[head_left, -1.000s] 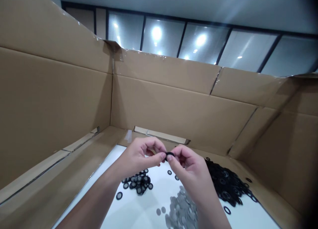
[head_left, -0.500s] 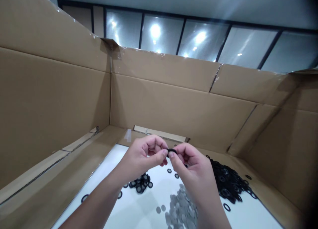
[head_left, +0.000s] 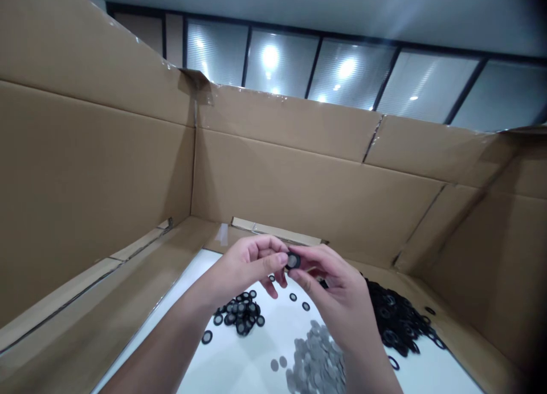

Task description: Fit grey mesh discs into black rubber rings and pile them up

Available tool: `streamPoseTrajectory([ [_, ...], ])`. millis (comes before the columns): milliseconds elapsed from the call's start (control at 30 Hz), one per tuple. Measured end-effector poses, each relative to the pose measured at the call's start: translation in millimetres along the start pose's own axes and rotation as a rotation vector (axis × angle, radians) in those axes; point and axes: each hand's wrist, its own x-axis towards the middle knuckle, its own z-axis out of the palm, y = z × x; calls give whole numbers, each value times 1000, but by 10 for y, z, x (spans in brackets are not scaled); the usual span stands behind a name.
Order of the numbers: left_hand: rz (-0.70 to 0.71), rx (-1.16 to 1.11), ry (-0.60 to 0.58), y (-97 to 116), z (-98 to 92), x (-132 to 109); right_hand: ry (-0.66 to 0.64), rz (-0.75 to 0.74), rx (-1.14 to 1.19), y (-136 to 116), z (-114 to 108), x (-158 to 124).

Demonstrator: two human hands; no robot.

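Observation:
Between my two hands is a black rubber ring with a grey mesh disc in its middle, a filter washer (head_left: 293,261), its face turned toward me. My left hand (head_left: 255,263) pinches its left edge with thumb and finger. On its right edge, the thumb and fingers of my right hand (head_left: 331,277) are closed. Beneath my hands, a heap of grey discs (head_left: 318,360) lies on the white board. Left of it is a pile of black rings with grey centres (head_left: 241,313). A large pile of black rings (head_left: 395,317) lies to the right, partly behind my right hand.
Tall cardboard walls (head_left: 277,177) enclose the white board (head_left: 239,365) on the left, back and right. A cardboard strip (head_left: 277,232) runs along the foot of the back wall. Two single grey discs (head_left: 278,364) lie beside the heap. Loose rings (head_left: 299,301) are scattered below my hands.
The washer has turned from edge-on to face toward me, showing its grey centre. My right thumb has shifted to its lower edge. The view has tilted slightly.

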Motion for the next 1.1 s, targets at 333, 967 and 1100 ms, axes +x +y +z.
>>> streamPoseTrajectory([
  [333, -13, -81, 52, -65, 25, 46, -33, -70, -72, 5, 50, 14],
  [967, -36, -146, 216, -152, 147, 88, 187, -75, -150, 86, 265, -4],
  [1100, -8, -37, 221, -135, 108, 75, 79, -12, -122, 76, 204, -5],
])
